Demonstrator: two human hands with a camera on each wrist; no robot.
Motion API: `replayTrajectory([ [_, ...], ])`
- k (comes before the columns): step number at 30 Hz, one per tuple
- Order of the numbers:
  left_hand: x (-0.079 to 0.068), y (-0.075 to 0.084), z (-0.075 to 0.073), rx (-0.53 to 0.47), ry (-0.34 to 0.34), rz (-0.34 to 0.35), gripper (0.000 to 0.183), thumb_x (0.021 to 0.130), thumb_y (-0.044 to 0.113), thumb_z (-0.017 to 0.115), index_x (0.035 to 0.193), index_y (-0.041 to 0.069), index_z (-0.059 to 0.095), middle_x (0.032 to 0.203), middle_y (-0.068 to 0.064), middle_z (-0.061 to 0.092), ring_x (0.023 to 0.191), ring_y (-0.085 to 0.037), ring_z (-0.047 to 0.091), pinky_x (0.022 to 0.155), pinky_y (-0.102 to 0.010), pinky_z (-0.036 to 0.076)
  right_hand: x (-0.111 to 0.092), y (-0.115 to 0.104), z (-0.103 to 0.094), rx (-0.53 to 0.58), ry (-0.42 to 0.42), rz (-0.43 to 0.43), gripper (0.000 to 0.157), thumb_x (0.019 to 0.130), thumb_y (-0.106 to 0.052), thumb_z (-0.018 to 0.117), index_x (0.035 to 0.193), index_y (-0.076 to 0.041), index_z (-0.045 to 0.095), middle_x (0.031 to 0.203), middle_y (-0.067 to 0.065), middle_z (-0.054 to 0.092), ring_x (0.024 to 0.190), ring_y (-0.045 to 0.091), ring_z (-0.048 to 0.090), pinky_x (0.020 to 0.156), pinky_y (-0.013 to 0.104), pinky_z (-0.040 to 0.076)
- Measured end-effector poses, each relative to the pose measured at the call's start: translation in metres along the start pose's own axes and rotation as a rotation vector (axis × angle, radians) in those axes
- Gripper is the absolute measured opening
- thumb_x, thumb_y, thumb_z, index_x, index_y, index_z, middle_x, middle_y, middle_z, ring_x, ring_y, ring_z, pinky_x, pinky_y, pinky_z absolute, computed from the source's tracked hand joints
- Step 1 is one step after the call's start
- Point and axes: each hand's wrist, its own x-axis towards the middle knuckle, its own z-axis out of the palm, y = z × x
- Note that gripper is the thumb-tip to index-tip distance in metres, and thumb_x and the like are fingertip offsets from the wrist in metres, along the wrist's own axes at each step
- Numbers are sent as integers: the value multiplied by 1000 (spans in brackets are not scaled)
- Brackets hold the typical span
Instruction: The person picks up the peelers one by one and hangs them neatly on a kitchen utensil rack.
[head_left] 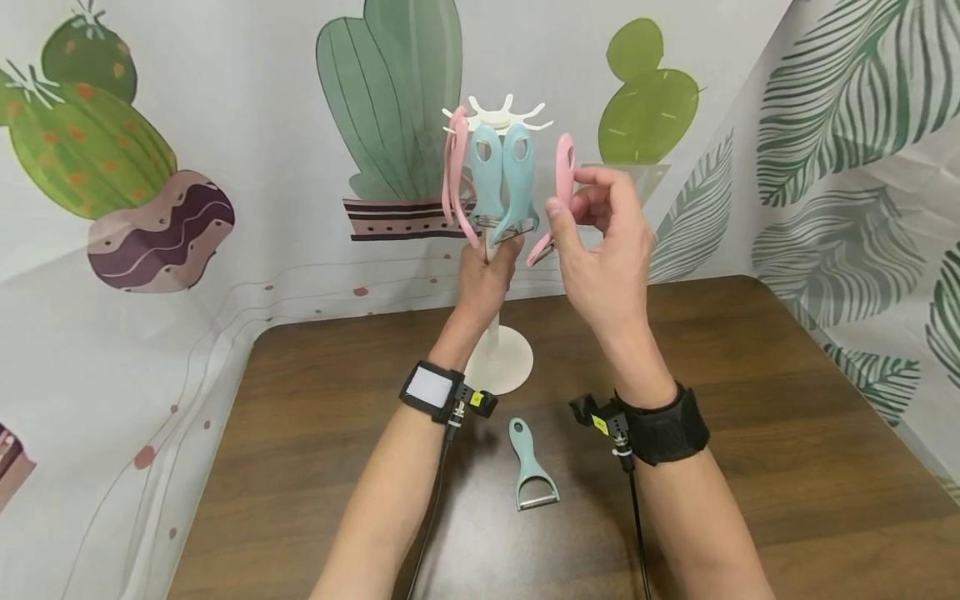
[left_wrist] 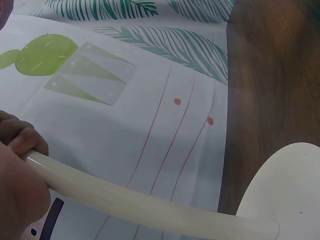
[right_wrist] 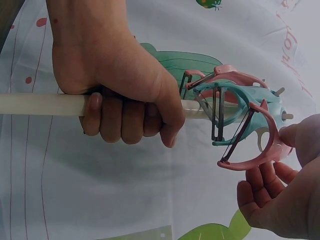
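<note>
My left hand (head_left: 486, 279) grips the pole (left_wrist: 125, 192) of a cream-coloured stand, its fingers wrapped round it in the right wrist view. From the white hook ring (head_left: 501, 119) at the top hang pink peelers (head_left: 455, 171) on the left and two light-blue peelers (head_left: 489, 177) at the front. Right of the ring, my right hand (head_left: 611, 242) pinches a pink peeler (head_left: 565, 167) between thumb and fingers, handle up and blade end down. In the head view this peeler is apart from the hooks.
A mint-green peeler (head_left: 528, 462) lies on the brown wooden table (head_left: 315, 433) between my forearms. The stand's round base (head_left: 512, 362) rests near the table's back edge. Behind hangs a cloth (head_left: 277, 100) printed with cacti and leaves. Cables run from both wrist straps.
</note>
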Motion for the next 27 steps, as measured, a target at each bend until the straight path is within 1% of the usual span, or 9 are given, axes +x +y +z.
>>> replayTrajectory([
  [6,-1,-1,0,-20,2,-2,47,99,27,51,59,4,42,46,-5,34,39,-20,32,37,-30,25,3,-2,1,-21,-5,31,31,89,-4,67,114,10,55,84,16,54,76,19,54,82,28,49],
  [11,-2,1,1,-20,3,-22,44,100,20,51,61,1,43,47,-1,34,40,-18,33,38,-29,25,6,-2,2,-12,-6,33,31,89,-3,66,114,10,55,84,16,54,75,20,53,81,28,50],
  [13,-2,5,1,-22,0,-20,42,100,16,50,62,-2,42,47,-1,33,40,-18,32,39,-28,25,8,-2,2,-8,-4,32,31,89,-3,66,114,10,55,84,16,54,75,20,53,81,28,50],
  [17,-4,22,1,-18,0,-15,38,99,10,49,65,-5,42,47,0,33,41,-17,32,40,-27,26,10,-2,2,-12,-6,29,31,89,-4,67,114,10,56,83,16,53,74,20,53,81,28,50],
  [20,-6,33,0,-20,6,-20,37,99,8,49,65,-5,42,47,1,33,41,-17,33,40,-27,27,12,-4,2,-20,-13,33,31,89,-4,66,115,10,56,83,16,53,75,20,53,81,27,50],
  [23,-7,36,0,-25,9,-22,37,98,7,49,64,-6,41,47,1,33,40,-16,33,40,-27,27,13,-5,2,-27,-23,38,31,89,-4,66,116,10,56,84,16,53,75,19,53,81,27,50],
  [27,-6,35,0,-27,8,-13,38,99,7,49,64,-7,42,47,1,33,40,-15,32,39,-26,26,14,-5,3,-29,-31,41,31,90,-4,65,116,9,56,84,16,52,76,20,53,81,27,50],
])
